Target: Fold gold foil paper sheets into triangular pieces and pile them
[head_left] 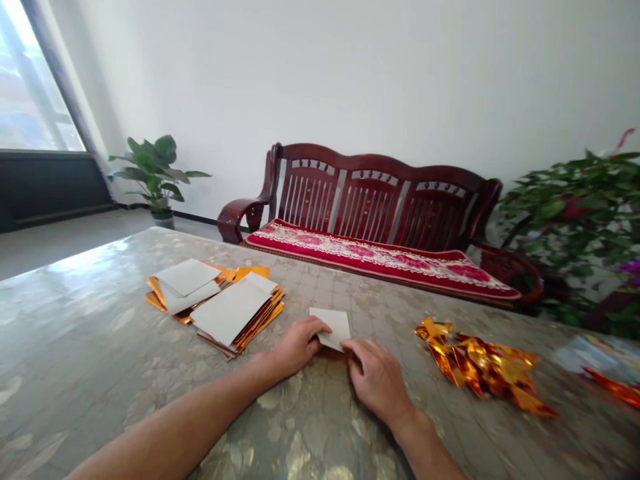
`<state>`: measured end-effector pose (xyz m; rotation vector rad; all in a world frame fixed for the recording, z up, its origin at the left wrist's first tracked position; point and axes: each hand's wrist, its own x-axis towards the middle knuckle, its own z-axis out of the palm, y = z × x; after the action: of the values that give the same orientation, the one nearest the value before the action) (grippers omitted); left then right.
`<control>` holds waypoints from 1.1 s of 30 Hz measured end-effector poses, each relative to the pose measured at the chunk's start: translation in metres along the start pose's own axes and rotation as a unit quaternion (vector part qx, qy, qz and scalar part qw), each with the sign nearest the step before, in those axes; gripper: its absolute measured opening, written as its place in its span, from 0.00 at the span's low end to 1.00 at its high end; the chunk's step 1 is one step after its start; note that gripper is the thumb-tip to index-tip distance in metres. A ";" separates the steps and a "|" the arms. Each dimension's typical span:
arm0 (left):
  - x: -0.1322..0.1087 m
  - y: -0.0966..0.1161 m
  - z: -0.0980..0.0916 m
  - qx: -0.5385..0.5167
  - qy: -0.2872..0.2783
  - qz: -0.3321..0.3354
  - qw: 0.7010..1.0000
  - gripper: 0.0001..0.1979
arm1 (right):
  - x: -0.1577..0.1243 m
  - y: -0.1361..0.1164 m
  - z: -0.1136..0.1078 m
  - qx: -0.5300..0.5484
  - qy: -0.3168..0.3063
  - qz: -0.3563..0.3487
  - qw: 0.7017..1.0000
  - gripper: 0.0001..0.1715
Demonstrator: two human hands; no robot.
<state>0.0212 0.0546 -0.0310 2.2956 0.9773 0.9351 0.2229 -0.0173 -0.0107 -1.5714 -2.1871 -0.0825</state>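
While the left grip [299,341] pinched its left edge and the right grip [377,379] its near corner, the white rectangular paper sheet [336,324], at twelve o'clock between them, seemed light, bendable, best held edgewise.

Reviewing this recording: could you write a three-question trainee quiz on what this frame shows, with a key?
1. True or false: the left hand and the right hand both touch the small pale sheet.

2. Which lies on the table to the right of both hands?
A) the stacked sheets
B) the gold foil pieces
C) a teapot

3. Fill in: the wooden bench behind the table bears a white-patterned cloth with a ____ border.

Key: 1. True; 2. B; 3. red
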 end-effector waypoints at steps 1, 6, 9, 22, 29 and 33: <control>0.000 0.002 -0.002 0.004 0.003 0.006 1.000 0.15 | 0.000 0.002 0.000 -0.001 0.001 -0.008 1.000 0.15; -0.008 0.018 -0.010 0.121 0.017 0.068 0.990 0.14 | 0.000 0.005 -0.003 -0.047 -0.001 -0.044 0.998 0.14; -0.011 0.023 -0.011 0.153 -0.017 0.071 0.986 0.08 | -0.001 0.004 -0.005 -0.045 -0.003 -0.045 0.998 0.14; -0.010 0.024 -0.015 0.068 -0.032 0.004 0.997 0.14 | 0.002 0.007 -0.003 -0.008 -0.005 -0.012 1.000 0.10; -0.010 0.020 -0.015 0.053 -0.011 -0.017 0.998 0.10 | 0.001 0.010 -0.005 -0.031 0.020 -0.033 0.999 0.11; -0.007 0.019 -0.014 0.083 -0.022 -0.028 0.996 0.10 | 0.002 0.011 -0.004 0.011 -0.009 0.021 1.000 0.13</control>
<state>0.0153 0.0395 -0.0126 2.4001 1.1338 0.8044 0.2336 -0.0131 -0.0086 -1.6107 -2.1614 -0.0308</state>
